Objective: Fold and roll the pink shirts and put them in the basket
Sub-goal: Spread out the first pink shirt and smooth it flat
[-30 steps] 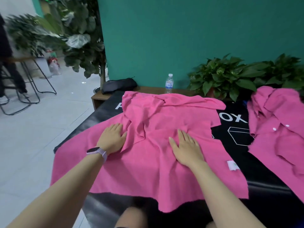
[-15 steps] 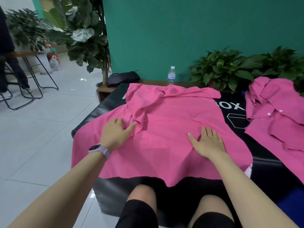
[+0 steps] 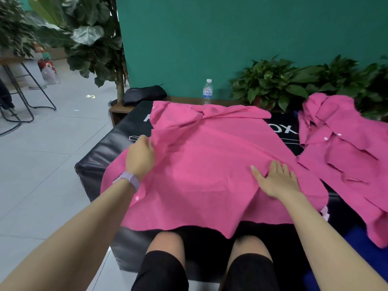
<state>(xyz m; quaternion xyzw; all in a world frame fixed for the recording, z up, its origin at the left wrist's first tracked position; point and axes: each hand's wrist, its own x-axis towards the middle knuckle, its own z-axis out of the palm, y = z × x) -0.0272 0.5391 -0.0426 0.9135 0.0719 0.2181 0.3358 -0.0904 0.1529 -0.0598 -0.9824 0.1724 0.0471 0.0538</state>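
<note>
Left hand pinches the soft, rumpled pink cotton shirt on the black padded surface; right hand presses it flat, fingers straight.

- looks like an office lounge or lobby: teal partition wall, grey tiled floor
- leafy potted plants, black metal stool

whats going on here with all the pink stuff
A person is starting to fold a pink shirt spread on a black padded table. The left hand grips the shirt's left side while the right hand presses flat on it. A second pink shirt lies crumpled to the right, untouched.
</note>
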